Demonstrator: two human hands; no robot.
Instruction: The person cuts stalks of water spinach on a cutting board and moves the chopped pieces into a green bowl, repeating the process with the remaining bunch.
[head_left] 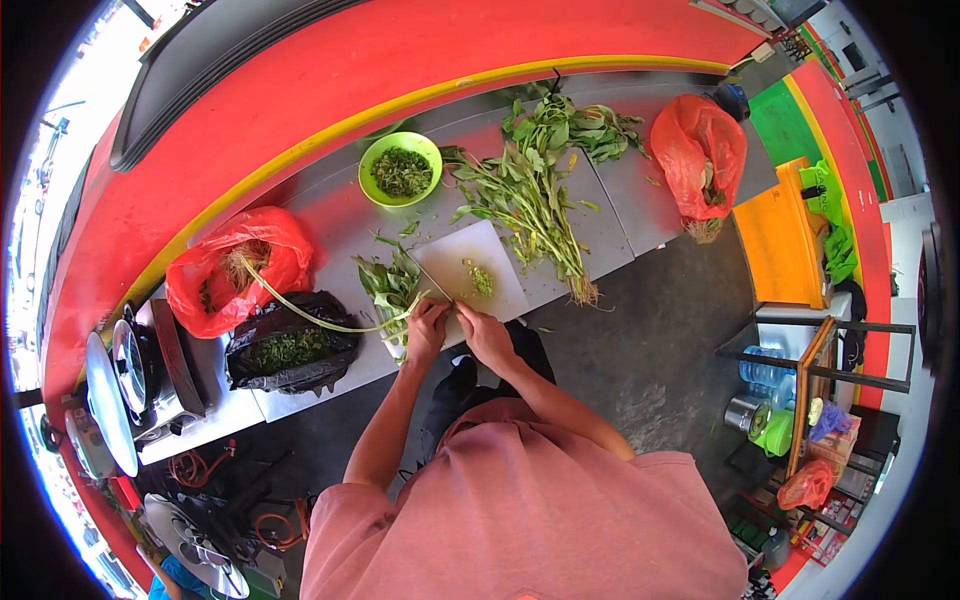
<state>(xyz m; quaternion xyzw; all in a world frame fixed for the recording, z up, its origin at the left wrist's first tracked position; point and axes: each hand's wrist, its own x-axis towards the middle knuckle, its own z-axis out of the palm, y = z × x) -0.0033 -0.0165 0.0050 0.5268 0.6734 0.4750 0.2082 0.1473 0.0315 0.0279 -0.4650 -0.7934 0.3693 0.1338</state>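
My left hand (430,324) is closed on a long pale green stalk (325,322), which curves left to a root clump (245,258) over a red plastic bag. Fingertips of my right hand (486,334) are pinched close beside it, around what looks like the handle end of a thin knife (432,280); its blade points up and left across the white cutting board (492,246). Chopped green pieces (481,279) lie on the board. Leafy greens (388,280) rest at the board's left edge, under and beside the stalk.
A lime-green bowl (379,192) of cut greens stands behind the board. To its right lies a large bunch of leafy stalks (530,200). Red bags (190,290) sit at both ends; a black bag (290,350) holds chopped leaves. A stove with a pot (132,365) is far left.
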